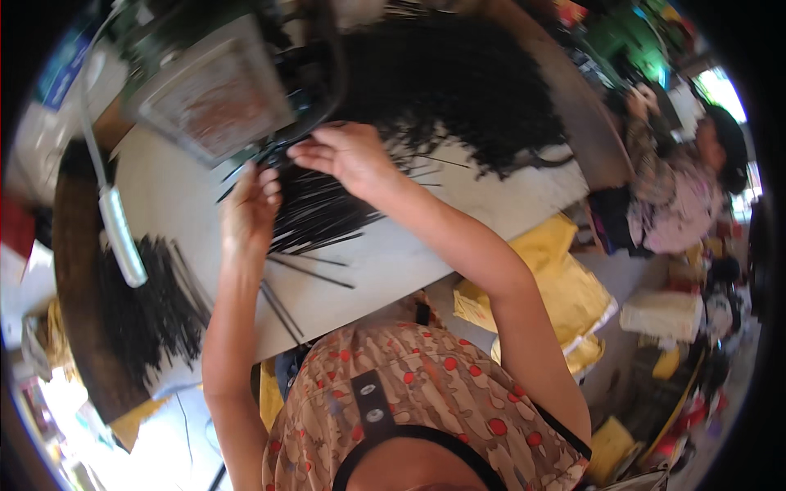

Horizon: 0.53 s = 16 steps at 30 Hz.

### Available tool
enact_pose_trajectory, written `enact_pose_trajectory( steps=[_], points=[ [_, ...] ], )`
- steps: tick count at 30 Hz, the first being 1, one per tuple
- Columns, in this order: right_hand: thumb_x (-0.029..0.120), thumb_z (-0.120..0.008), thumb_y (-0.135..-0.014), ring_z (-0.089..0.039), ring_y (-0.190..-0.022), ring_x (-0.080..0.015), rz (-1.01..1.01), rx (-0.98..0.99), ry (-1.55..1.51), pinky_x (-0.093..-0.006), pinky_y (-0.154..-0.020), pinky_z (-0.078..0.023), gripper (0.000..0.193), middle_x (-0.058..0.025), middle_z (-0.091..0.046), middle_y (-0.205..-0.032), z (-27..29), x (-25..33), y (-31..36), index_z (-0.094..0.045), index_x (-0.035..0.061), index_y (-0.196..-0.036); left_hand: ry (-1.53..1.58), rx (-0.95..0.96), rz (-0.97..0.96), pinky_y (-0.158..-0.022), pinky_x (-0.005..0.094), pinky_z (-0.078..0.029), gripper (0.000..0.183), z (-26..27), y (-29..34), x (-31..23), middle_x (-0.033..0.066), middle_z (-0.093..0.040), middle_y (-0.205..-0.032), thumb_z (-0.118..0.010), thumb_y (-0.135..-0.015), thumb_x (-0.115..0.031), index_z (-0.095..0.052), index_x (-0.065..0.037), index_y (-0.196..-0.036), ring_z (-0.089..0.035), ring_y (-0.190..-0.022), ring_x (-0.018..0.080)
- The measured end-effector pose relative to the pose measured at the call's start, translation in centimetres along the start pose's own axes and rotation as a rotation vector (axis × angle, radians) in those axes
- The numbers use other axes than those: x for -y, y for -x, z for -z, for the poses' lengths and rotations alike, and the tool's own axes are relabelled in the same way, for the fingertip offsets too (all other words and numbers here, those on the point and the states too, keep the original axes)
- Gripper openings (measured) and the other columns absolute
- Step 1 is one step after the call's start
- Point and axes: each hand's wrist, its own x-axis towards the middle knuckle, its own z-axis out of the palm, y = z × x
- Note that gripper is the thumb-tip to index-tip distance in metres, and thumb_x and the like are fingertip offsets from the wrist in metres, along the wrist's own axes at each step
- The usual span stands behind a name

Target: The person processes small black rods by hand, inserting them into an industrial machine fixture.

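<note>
Just below the machine head (214, 98), which looks like a sewing machine's, my hands work close together. My left hand (250, 204) pinches a thin black strip (264, 154) at the machine's lower edge. From the right, my right hand (350, 155) reaches in with curled fingers at the same strip, though blur softens the fingertips. Many loose black strips (323, 209) lie on the pale tabletop (393, 254) under and between my forearms. The machine hides its working point.
A big heap of black strips (458, 82) covers the far tabletop, and another bundle (151, 303) hangs at the left edge. A lit lamp tube (123, 237) dangles at left. Yellow sacking (557, 286) lies right of the table. Another person (675, 196) sits far right.
</note>
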Motion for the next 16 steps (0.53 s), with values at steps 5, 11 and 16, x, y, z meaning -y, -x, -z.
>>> enact_pose_trajectory(
  steps=[5, 11, 16],
  points=[
    [0.013, -0.059, -0.079, -0.063, -0.070, -0.0243, -0.117, 0.007, 0.283, -0.0292, -0.057, -0.053, 0.026, -0.0179, -0.060, -0.081, 1.7, 3.0, 2.2, -0.053, -0.0086, -0.093, -0.046, -0.025, 0.004, -0.051, 0.0208, -0.039, 0.021, -0.2, 0.5, -1.1, 0.0053, -0.060, -0.072, -0.054, -0.085, -0.019, -0.055, 0.001, -0.091, -0.053, -0.058, 0.0104],
    [0.012, -0.061, -0.075, -0.061, -0.064, -0.0152, 0.194, -0.097, 1.241, -0.0262, -0.051, -0.048, 0.021, -0.0098, -0.062, -0.084, 6.5, 10.9, 5.7, -0.060, -0.0011, -0.092, -0.178, 0.054, 0.104, -0.056, 0.0219, -0.045, 0.019, -0.2, 0.8, -2.7, 0.0084, -0.060, -0.073, -0.056, -0.082, -0.015, -0.055, 0.002, -0.088, -0.057, -0.063, 0.0133],
    [0.018, -0.064, -0.074, -0.059, -0.083, -0.0186, 0.489, -0.161, 2.193, -0.0339, -0.070, -0.048, 0.027, -0.0087, -0.051, -0.117, 9.6, 11.8, 4.7, -0.061, 0.0058, -0.098, -0.159, 0.137, 0.072, -0.073, 0.0313, -0.049, 0.021, 0.9, 0.3, -2.3, 0.0204, -0.057, -0.101, -0.055, -0.080, -0.012, -0.053, 0.005, -0.093, -0.059, -0.083, 0.0259]
  ],
)
